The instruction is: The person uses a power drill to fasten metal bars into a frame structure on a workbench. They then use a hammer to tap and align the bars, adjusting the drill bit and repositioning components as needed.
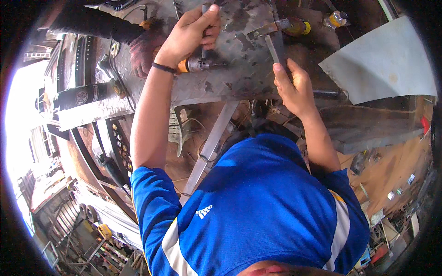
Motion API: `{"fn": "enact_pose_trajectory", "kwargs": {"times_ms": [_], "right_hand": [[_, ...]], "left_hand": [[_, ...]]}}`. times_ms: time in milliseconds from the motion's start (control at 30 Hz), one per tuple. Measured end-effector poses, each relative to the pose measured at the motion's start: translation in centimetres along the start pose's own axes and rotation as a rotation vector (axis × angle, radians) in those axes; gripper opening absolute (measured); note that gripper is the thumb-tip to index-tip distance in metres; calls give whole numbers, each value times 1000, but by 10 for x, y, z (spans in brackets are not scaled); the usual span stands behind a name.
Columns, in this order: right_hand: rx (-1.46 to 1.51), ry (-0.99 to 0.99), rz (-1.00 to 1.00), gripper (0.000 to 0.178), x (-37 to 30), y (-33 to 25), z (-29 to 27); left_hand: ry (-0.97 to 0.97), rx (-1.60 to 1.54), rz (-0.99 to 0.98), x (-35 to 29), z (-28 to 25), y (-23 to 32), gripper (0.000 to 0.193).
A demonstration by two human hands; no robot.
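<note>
My left hand is closed round a dark grey metal rod, held upright over the tread-plate metal table. The thumb lies near the rod's top end. Low on the right, my right hand grips the handle of a hammer. Its head points away from me, above the table's right edge. An orange and black power drill lies beside my left wrist, its bit pointing right. My forearm hides part of the drill.
At the left, another person's gloved hand in a black sleeve is close to my forearm. A yellow-capped bottle and a clear bottle lie at the far right. Nearer stands a pale metal sheet. Below the table edge is a metal bar.
</note>
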State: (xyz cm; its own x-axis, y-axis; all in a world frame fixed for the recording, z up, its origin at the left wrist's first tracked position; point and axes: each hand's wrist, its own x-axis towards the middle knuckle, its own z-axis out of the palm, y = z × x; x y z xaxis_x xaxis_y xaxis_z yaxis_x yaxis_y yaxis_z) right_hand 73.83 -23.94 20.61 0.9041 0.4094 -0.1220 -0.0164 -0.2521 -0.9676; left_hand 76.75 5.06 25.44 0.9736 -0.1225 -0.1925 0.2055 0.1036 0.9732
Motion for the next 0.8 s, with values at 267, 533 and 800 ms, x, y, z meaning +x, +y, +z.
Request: {"fn": "enact_pose_trajectory", "kwargs": {"times_ms": [267,533,800], "right_hand": [[-30,16,24,46,-5,8,-6],[-22,34,85,48,-8,4,-5],[-13,59,81,50,-8,-1,0]], "left_hand": [[86,-3,-91,5,6,8,40],[65,-34,-79,5,0,1,40],[109,-31,-76,-2,1,-1,38]]}}
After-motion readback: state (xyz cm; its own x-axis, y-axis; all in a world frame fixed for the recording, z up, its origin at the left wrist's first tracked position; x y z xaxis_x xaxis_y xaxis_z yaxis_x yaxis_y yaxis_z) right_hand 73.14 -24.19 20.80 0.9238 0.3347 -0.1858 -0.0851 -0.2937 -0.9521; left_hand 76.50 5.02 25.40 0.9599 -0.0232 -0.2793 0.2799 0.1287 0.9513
